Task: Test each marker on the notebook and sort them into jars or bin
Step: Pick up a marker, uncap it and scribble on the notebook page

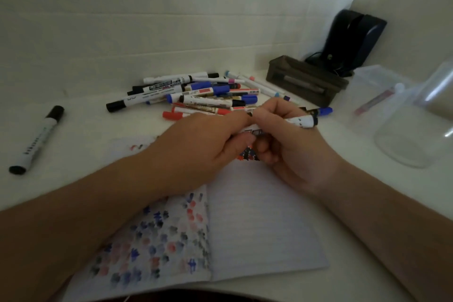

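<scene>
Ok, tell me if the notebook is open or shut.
Open. The notebook lies spread flat: its left page is covered in colored test marks, its right page is lined and mostly blank.

at the back right corner of my white desk [81, 120] stands a dark blue stapler-like thing [355, 39], upright against the pale wall [147, 7], with a thin black cord [316, 55] curling at its base.

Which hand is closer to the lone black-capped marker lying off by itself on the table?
Left. The left hand is over the notebook's top edge, on the same side as the lone marker though well apart from it. The right hand sits beyond the left, farther away.
</scene>
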